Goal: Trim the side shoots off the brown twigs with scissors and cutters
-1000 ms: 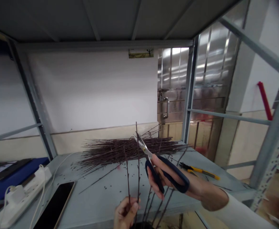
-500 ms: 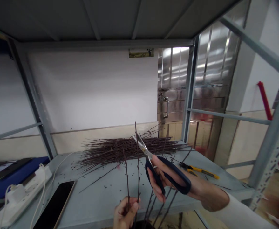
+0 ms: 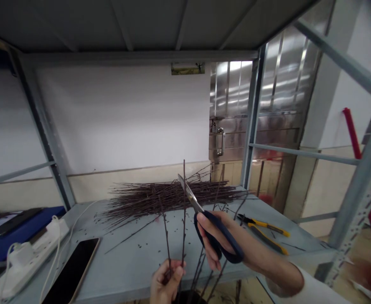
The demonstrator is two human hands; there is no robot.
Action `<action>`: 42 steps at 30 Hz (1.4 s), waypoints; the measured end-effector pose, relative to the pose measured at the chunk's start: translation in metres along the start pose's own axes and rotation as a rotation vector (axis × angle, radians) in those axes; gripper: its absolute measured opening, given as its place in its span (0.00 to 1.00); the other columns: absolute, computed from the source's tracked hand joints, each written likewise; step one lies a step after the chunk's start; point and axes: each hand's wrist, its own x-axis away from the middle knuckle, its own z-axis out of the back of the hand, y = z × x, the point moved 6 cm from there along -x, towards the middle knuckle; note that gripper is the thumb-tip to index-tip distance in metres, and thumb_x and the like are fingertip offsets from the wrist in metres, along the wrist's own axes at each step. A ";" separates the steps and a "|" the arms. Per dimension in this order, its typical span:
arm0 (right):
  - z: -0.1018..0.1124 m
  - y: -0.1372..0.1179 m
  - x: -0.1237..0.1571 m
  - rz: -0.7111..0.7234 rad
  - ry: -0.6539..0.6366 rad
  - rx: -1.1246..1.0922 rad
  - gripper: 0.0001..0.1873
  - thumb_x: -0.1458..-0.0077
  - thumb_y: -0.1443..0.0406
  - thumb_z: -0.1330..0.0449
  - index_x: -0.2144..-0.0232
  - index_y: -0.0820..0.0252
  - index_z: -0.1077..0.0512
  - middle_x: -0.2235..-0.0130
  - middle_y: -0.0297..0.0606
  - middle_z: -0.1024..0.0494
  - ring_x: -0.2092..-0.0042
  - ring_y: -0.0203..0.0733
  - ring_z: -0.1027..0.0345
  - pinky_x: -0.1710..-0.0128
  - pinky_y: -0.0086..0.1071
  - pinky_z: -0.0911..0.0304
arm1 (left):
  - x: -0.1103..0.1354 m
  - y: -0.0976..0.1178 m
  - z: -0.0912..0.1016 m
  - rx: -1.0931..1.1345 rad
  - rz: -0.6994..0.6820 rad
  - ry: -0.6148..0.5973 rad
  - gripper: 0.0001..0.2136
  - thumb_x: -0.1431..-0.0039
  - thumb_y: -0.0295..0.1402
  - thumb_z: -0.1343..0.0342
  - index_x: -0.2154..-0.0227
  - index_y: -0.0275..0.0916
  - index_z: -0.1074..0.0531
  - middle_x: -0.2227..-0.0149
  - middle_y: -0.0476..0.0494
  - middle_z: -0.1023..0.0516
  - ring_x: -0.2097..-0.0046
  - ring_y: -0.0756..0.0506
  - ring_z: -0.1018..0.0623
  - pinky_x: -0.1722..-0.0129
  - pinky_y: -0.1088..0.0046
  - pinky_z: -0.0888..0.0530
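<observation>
My left hand (image 3: 166, 282) is at the bottom edge, pinched round thin dark twigs (image 3: 183, 211) that stand upright in front of me. My right hand (image 3: 223, 245) grips blue-handled scissors (image 3: 204, 219). Their blades are closed and lie against the tallest upright twig, pointing up and left. More twig stems fan out below my right hand. A large pile of the same dark twigs (image 3: 160, 197) lies across the back of the grey shelf top (image 3: 131, 257).
Yellow-handled pliers (image 3: 263, 228) lie right of my hand. A dark phone (image 3: 73, 268) and a white power strip (image 3: 27, 257) with cables sit at the left, beside a blue box (image 3: 17, 228). Metal rack posts frame both sides. Small bits of debris dot the surface.
The scissor blades, slightly apart before, have closed against the upright twig. My right hand has shifted a little lower. My left hand keeps its hold.
</observation>
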 end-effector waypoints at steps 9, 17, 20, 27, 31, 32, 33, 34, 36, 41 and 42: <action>0.037 0.037 0.003 0.109 0.207 0.302 0.25 0.50 0.41 0.45 0.73 0.55 0.42 0.79 0.30 0.33 0.77 0.37 0.36 0.77 0.31 0.38 | -0.003 0.009 0.012 0.045 -0.030 0.118 0.23 0.74 0.49 0.28 0.76 0.36 0.21 0.81 0.48 0.24 0.78 0.50 0.27 0.81 0.79 0.34; 0.053 0.016 0.023 0.331 0.325 1.088 0.17 0.46 0.54 0.44 0.61 0.59 0.39 0.60 0.50 0.28 0.59 0.55 0.32 0.62 0.45 0.35 | 0.003 0.031 0.011 -0.095 -0.159 0.167 0.23 0.68 0.51 0.31 0.75 0.35 0.21 0.76 0.46 0.22 0.69 0.46 0.25 0.66 0.76 0.28; 0.053 0.004 0.022 0.374 0.368 1.310 0.16 0.43 0.54 0.46 0.61 0.60 0.38 0.62 0.51 0.27 0.59 0.58 0.32 0.63 0.47 0.35 | 0.005 0.034 0.012 -0.160 -0.227 0.217 0.22 0.66 0.52 0.32 0.77 0.36 0.21 0.77 0.48 0.25 0.70 0.47 0.28 0.67 0.77 0.29; 0.046 -0.008 0.014 0.550 0.475 1.671 0.17 0.42 0.53 0.45 0.59 0.61 0.34 0.64 0.49 0.25 0.61 0.56 0.30 0.66 0.42 0.35 | 0.012 0.040 0.009 -0.152 -0.330 0.293 0.22 0.65 0.53 0.33 0.80 0.36 0.24 0.79 0.50 0.30 0.72 0.48 0.30 0.69 0.77 0.31; 0.043 -0.012 0.013 0.619 0.532 1.781 0.16 0.46 0.57 0.41 0.59 0.62 0.34 0.66 0.44 0.25 0.64 0.52 0.29 0.68 0.39 0.35 | 0.022 0.043 0.004 -0.133 -0.404 0.348 0.20 0.61 0.51 0.34 0.80 0.36 0.26 0.79 0.50 0.31 0.73 0.49 0.32 0.71 0.78 0.32; 0.042 -0.013 0.014 0.629 0.534 1.803 0.15 0.47 0.59 0.39 0.60 0.62 0.34 0.67 0.43 0.25 0.64 0.51 0.28 0.68 0.38 0.35 | 0.024 0.042 0.004 -0.118 -0.407 0.359 0.20 0.61 0.51 0.34 0.80 0.36 0.26 0.78 0.49 0.30 0.72 0.48 0.31 0.70 0.77 0.31; 0.042 -0.015 0.014 0.638 0.532 1.825 0.15 0.49 0.61 0.38 0.61 0.61 0.34 0.68 0.42 0.25 0.65 0.51 0.28 0.69 0.37 0.35 | 0.025 0.042 0.004 -0.105 -0.409 0.373 0.20 0.61 0.51 0.34 0.80 0.37 0.27 0.77 0.49 0.29 0.72 0.48 0.30 0.69 0.77 0.31; 0.042 -0.016 0.014 0.645 0.525 1.846 0.14 0.50 0.62 0.37 0.62 0.60 0.34 0.68 0.41 0.25 0.65 0.50 0.28 0.69 0.36 0.36 | 0.025 0.041 0.005 -0.101 -0.407 0.380 0.20 0.61 0.51 0.34 0.81 0.37 0.27 0.77 0.48 0.28 0.71 0.48 0.30 0.69 0.77 0.31; 0.042 -0.020 0.015 0.658 0.498 1.877 0.13 0.50 0.64 0.37 0.63 0.59 0.35 0.70 0.38 0.25 0.67 0.48 0.27 0.71 0.35 0.38 | 0.023 0.040 0.006 -0.119 -0.392 0.356 0.20 0.61 0.51 0.34 0.82 0.37 0.28 0.78 0.49 0.30 0.72 0.48 0.30 0.70 0.78 0.31; 0.047 -0.024 0.017 0.664 0.423 1.848 0.09 0.48 0.65 0.38 0.66 0.57 0.36 0.74 0.34 0.24 0.71 0.44 0.27 0.77 0.30 0.45 | 0.020 0.038 0.010 -0.138 -0.397 0.301 0.19 0.61 0.49 0.33 0.82 0.37 0.28 0.79 0.50 0.31 0.72 0.49 0.31 0.70 0.78 0.31; 0.048 -0.022 0.017 0.653 0.408 1.833 0.09 0.47 0.65 0.38 0.66 0.57 0.35 0.75 0.34 0.24 0.72 0.44 0.26 0.79 0.30 0.47 | 0.019 0.037 0.011 -0.140 -0.385 0.291 0.19 0.60 0.49 0.33 0.82 0.37 0.27 0.79 0.50 0.31 0.72 0.49 0.31 0.70 0.78 0.31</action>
